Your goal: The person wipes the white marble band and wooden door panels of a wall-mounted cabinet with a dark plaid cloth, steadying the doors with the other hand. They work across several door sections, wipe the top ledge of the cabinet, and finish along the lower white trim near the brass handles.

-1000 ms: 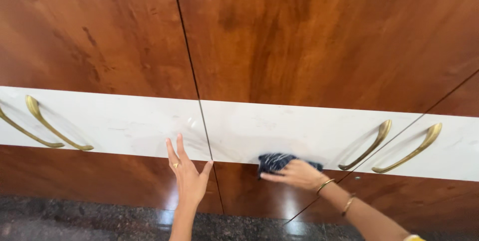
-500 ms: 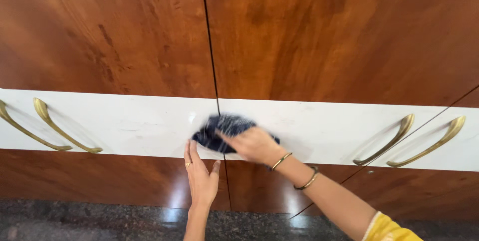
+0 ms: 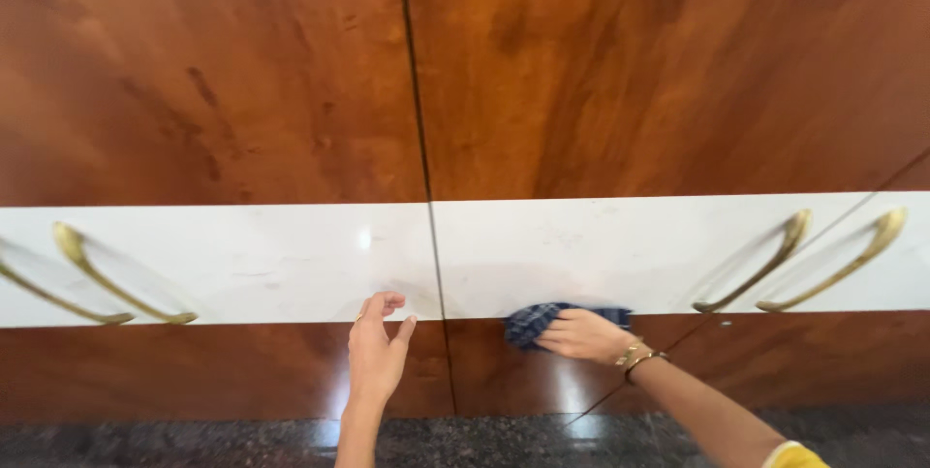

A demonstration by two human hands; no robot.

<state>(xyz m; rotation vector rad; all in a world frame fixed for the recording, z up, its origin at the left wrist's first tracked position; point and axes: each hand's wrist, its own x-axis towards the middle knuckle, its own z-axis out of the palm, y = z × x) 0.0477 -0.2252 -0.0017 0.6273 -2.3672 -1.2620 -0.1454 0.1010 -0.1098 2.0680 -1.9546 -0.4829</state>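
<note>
Wardrobe front in glossy reddish wood, crossed by a white marble-look band (image 3: 242, 265) and split by a dark vertical door seam (image 3: 426, 187). The right hand (image 3: 581, 335) is closed over a bunched blue checked cloth (image 3: 531, 321), pressing it flat against the lower edge of the band, just right of the seam; the palm-down hold suits rubbing the surface rather than carrying the cloth. The left hand (image 3: 376, 352) holds nothing: its fingers curl loosely, tips touching or nearly touching the band's lower edge just left of the seam, apparently as a brace, though actual contact cannot be confirmed. Curved brass handles (image 3: 838, 260) sit in pairs near the band's right end, with a second pair (image 3: 97, 284) at its left end; the outermost left handle is cut off by the frame. Most of the cloth is hidden under the right hand's fingers. Bangles (image 3: 639, 357) circle the right wrist. A speckled dark floor (image 3: 145, 444) runs along the bottom, blurred.
</note>
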